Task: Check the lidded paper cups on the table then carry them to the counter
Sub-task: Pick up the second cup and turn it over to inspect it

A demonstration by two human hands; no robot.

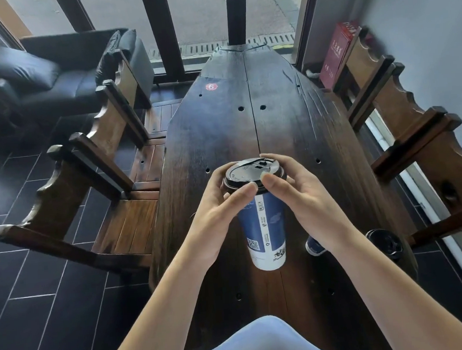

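A blue and white paper cup (263, 227) with a dark lid (251, 173) is held up above the dark wooden table (234, 125). My left hand (216, 217) grips the cup just under the lid, thumb across the front. My right hand (305, 197) curls round the lid's right rim, thumb on its edge. A second cup (315, 246) shows only as a blue and white sliver behind my right forearm. A third cup's dark lid (385, 243) stands near the table's right edge.
Wooden chairs line the table's left side (110, 188) and right side (418, 139). A black sofa (61, 77) stands at the far left. A red box (336, 55) leans by the window. A round red sticker (212, 86) sits on the table's far part.
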